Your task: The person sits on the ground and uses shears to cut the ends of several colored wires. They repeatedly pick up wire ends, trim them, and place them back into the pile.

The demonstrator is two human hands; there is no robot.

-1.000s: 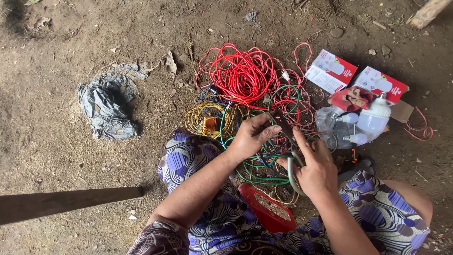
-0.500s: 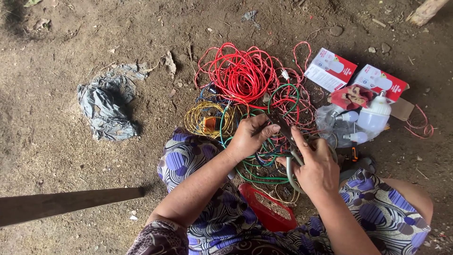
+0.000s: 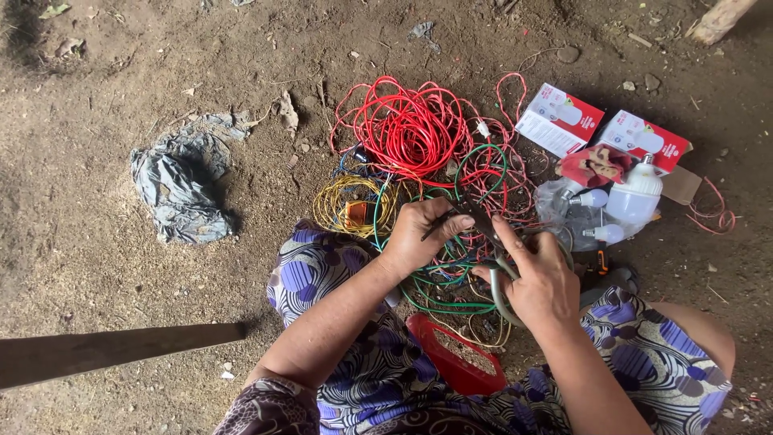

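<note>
From my end there's a crumpled grey plastic bag point(image 3: 181, 187) lying on the dirt floor point(image 3: 97, 97) way off to the left. Top middle is a big tangle of red wire point(image 3: 407, 129), with a little yellow wire coil point(image 3: 354, 205) just below-left of it. On the right, two red-and-white bulb boxes point(image 3: 600, 129) sit side by side, a red rag point(image 3: 594, 165) right below them, then a few white bulbs point(image 3: 632, 197). A wooden plank point(image 3: 113, 353) pokes in from the lower left.
</note>
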